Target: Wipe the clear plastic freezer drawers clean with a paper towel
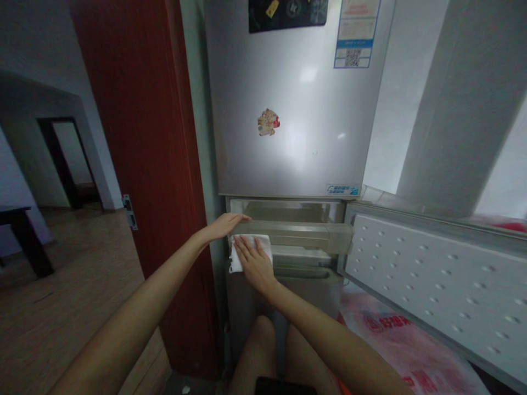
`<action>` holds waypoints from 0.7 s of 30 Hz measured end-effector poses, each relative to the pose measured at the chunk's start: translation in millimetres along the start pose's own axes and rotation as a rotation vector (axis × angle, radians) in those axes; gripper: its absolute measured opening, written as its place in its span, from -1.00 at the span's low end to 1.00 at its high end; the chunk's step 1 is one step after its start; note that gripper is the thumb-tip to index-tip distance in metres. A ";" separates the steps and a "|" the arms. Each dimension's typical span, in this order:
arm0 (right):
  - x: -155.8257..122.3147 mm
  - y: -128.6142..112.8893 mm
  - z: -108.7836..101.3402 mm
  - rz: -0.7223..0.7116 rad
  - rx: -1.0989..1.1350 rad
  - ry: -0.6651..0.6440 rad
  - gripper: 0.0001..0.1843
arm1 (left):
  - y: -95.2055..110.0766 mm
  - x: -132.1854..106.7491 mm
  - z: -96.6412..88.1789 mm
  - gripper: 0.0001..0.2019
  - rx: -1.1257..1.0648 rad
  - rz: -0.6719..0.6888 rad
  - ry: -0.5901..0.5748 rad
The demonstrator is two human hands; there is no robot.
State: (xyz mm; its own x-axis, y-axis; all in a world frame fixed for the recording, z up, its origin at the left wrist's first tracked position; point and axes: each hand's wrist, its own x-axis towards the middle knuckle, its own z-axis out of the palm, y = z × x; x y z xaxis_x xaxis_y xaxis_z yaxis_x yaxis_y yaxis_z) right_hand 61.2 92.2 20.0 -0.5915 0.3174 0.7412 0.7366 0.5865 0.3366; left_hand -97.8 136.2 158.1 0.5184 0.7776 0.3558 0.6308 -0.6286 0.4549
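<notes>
A silver fridge (288,109) stands in front of me with its middle door (436,274) swung open to the right. A clear plastic drawer (300,233) is pulled partway out of the middle compartment. My left hand (222,225) rests on the drawer's left top edge, fingers curled over it. My right hand (255,263) lies flat, fingers stretched, pressing a white cloth (236,258) against the drawer's front at its left end.
A dark red door (144,164) stands just left of the fridge. Wooden floor (61,296) and a dark table leg (28,241) lie further left. A pink printed plastic sheet (391,340) lies under the open door. My knees (263,351) are below the drawer.
</notes>
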 end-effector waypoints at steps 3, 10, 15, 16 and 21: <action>14.7 -3.5 -4.8 0.035 -0.005 0.009 -0.41 | 0.5 -0.5 0.1 -0.45 -0.004 -0.007 -0.006; -18.4 -5.9 16.3 -0.093 0.000 -0.024 -0.47 | -2.1 0.0 0.8 -0.44 0.015 0.011 0.001; -10.3 -0.4 4.5 -0.085 -0.018 -0.040 -0.48 | -2.2 0.0 2.8 -0.45 -0.007 0.010 0.014; -2.8 -1.0 0.8 -0.072 -0.011 -0.046 -0.47 | -1.6 -0.4 3.0 -0.46 -0.015 0.007 0.016; 22.2 -11.0 -0.7 -0.042 0.015 -0.061 -0.46 | 0.4 -2.6 2.6 -0.46 -0.024 -0.003 0.014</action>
State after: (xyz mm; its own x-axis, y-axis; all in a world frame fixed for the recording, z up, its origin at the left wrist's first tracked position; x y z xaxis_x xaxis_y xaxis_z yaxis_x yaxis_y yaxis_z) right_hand 40.2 92.3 33.2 -0.6413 0.3369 0.6893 0.7059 0.6112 0.3580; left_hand -97.4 133.9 155.2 0.5077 0.7800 0.3658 0.6184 -0.6256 0.4756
